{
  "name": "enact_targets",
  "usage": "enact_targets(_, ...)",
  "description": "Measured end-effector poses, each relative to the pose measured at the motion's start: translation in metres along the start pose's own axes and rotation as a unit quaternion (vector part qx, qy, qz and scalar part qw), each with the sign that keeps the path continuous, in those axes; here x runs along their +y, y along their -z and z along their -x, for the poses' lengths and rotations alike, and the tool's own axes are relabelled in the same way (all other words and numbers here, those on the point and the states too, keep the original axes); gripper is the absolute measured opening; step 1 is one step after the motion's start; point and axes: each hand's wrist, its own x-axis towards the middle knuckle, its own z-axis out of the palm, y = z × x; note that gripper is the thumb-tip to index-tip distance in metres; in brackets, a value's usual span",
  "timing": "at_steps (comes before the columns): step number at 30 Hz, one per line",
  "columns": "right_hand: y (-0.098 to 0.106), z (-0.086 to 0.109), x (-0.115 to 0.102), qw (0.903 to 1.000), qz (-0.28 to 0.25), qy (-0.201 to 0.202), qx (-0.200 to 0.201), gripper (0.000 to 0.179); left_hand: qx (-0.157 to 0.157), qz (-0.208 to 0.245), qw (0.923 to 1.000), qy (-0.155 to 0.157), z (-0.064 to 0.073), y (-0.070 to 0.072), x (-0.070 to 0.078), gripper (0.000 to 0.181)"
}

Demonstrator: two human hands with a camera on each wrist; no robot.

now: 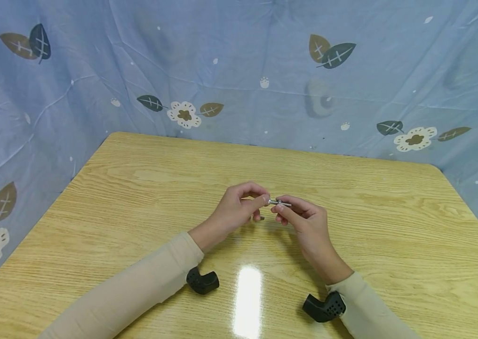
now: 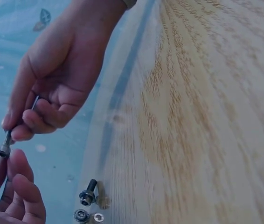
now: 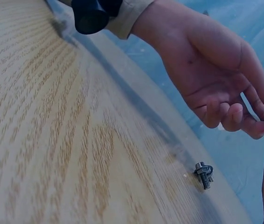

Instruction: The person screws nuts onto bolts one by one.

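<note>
Both hands meet over the middle of the table around a silver socket-head bolt [image 1: 286, 205]. My left hand [image 1: 236, 205] pinches its head end between thumb and fingertips. From the other side, my right hand [image 1: 308, 221] pinches the shank near what looks like a nut [image 1: 279, 201]. The bolt's round head [image 2: 3, 150] shows at the left fingertips in the left wrist view. Below the hands, a second bolt [image 2: 91, 189] with a nut or washer on it lies on the table. Beside it are a small round metal piece [image 2: 81, 215] and a washer [image 2: 99, 217].
The wood-grain table [image 1: 158, 188] reaches back to a blue patterned curtain [image 1: 243, 61]. Black wrist mounts [image 1: 203, 281] sit on both sleeves. A bright reflection lies on the tabletop near the front.
</note>
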Motion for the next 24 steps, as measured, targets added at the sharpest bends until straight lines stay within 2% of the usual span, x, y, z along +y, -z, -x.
enact_targets(14,-0.0004,0.0008,-0.0002,1.0,0.002,0.001,0.008,0.028,-0.019,0.004,0.9992,-0.036,0.0019,0.0017,-0.0027,0.022)
enact_targets(20,-0.0006,0.0013,0.0,1.0,0.0,0.002,0.005,0.03,-0.016,0.003,0.9997,-0.018,0.0027,0.0006,-0.0006,0.016)
enact_targets(24,-0.0007,0.0018,0.0004,1.0,0.002,0.004,0.002,0.03,-0.013,0.003,0.9999,-0.003,0.0027,-0.0001,0.0002,0.019)
